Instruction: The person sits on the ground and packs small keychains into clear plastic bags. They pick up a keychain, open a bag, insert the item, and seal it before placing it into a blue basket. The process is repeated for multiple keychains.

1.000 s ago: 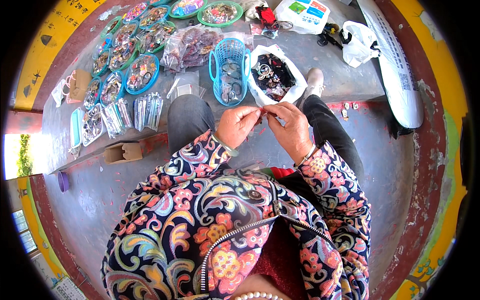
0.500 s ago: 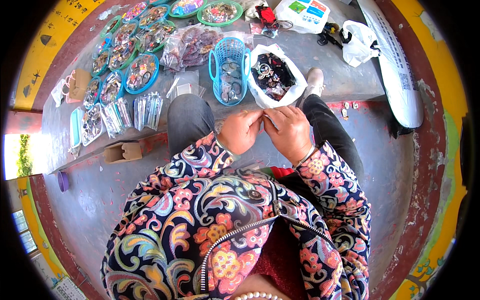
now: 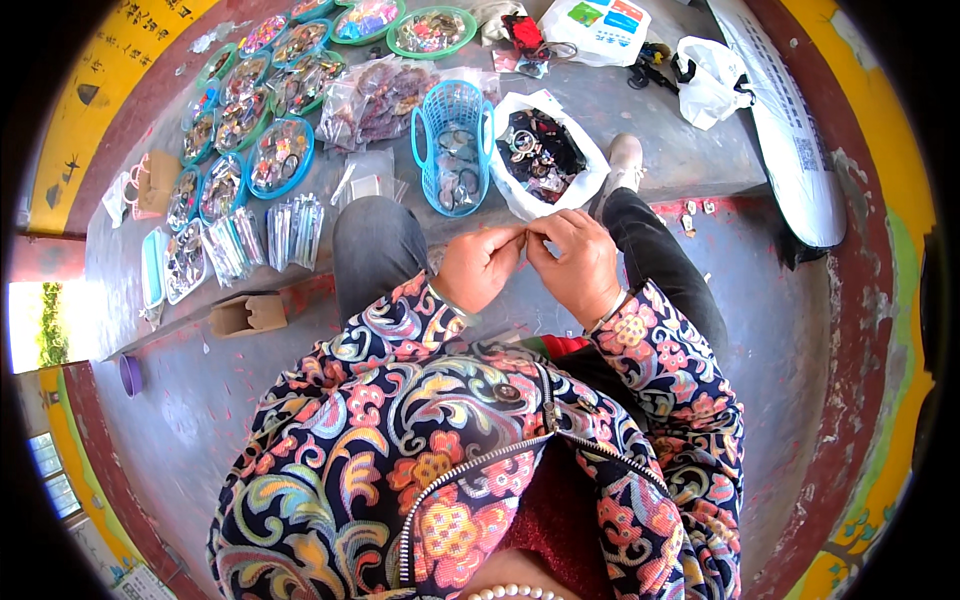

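My left hand (image 3: 478,267) and my right hand (image 3: 574,262) meet fingertip to fingertip above my knees, pinching something very small between them; the piece itself is too tiny to make out. Both sleeves carry a bright flowered pattern. Just beyond the fingers stands a blue plastic basket (image 3: 453,141) with small parts in it, and beside it an open white bag (image 3: 547,150) full of dark ornaments.
Several round trays (image 3: 281,155) of small colourful items line the grey floor at far left, with clear packets (image 3: 290,228) near them. A small cardboard box (image 3: 247,313) lies by my left knee. A long white sack (image 3: 785,120) lies at right.
Both hands have stayed together in front of me, shifting slightly while the fingertips work; the right hand has drawn a little lower and closer to the left.
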### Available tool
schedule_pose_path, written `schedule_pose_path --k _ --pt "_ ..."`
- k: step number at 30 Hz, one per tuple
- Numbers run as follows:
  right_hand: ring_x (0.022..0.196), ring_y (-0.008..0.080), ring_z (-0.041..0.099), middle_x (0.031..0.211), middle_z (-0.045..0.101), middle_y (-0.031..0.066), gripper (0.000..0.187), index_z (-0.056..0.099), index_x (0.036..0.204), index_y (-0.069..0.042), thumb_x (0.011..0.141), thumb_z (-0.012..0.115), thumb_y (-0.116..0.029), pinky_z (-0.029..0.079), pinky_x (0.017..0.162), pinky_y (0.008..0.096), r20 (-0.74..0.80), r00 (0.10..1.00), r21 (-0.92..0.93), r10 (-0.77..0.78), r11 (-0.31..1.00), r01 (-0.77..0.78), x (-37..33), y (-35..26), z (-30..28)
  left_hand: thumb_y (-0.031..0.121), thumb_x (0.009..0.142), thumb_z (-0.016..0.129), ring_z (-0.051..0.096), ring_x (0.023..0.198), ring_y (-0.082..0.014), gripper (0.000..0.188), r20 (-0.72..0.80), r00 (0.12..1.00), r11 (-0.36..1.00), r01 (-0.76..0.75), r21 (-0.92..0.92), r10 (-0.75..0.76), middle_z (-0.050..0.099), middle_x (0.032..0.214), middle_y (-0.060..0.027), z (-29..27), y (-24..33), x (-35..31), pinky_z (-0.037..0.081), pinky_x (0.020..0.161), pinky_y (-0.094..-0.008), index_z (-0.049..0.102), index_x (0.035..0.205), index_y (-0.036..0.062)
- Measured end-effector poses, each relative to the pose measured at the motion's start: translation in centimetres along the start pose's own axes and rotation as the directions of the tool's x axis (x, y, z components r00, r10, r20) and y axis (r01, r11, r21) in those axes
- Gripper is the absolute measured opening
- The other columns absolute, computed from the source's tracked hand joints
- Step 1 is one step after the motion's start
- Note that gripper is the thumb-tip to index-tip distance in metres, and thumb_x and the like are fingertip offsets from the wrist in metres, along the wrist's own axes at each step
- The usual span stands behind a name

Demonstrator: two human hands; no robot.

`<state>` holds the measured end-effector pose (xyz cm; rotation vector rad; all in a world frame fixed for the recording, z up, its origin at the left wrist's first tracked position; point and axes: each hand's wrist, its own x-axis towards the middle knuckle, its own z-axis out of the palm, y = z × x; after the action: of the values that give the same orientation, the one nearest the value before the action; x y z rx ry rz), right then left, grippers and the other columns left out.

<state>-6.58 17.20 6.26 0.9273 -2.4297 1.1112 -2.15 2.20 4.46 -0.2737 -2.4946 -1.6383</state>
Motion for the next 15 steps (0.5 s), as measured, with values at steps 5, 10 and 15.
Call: schedule_pose_path --k 5,10,15 --pt "0.069 0.0276 0.057 0.07 0.058 0.009 0.009 0.061 0.076 -0.006 0.067 0.06 -0.009 0.045 0.063 0.0372 0.057 0.996 0.019 0.065 0.998 -0.067 0.03 -0.17 -0.08 0.005 0.079 0.052 0.058 0.07 -0.0314 0.015 -0.08 0.995 0.998 -0.057 0.032 0.06 0.059 0.074 -0.0162 0.33 -0.42 0.0 0.044 0.058 -0.0335 0.058 0.092 0.0007" --pt "0.071 0.0284 0.057 0.071 0.058 0.0097 0.009 0.06 0.075 -0.005 0.069 0.058 -0.011 0.044 0.065 0.0384 0.086 0.996 -0.104 0.008 0.995 0.001 -0.18 0.09 0.07 0.003 0.078 0.053 0.06 0.079 -0.0314 0.016 0.041 0.983 0.931 -0.183 0.315 0.18 0.061 0.084 -0.0169 0.2 -0.76 0.23 0.048 0.071 -0.0328 0.058 0.093 0.0003" --pt "0.071 0.0283 0.057 0.069 0.058 0.0094 0.008 0.06 0.073 -0.006 0.067 0.057 -0.01 0.043 0.065 0.0383 0.112 0.993 -0.07 0.041 0.997 -0.034 -0.04 0.21 -0.12 0.003 0.078 0.053 0.06 0.081 -0.0323 0.015 -0.009 0.97 0.938 -0.231 0.258 0.242 0.061 0.084 -0.0171 0.42 -0.76 0.3 0.048 0.074 -0.0342 0.059 0.091 0.0004"
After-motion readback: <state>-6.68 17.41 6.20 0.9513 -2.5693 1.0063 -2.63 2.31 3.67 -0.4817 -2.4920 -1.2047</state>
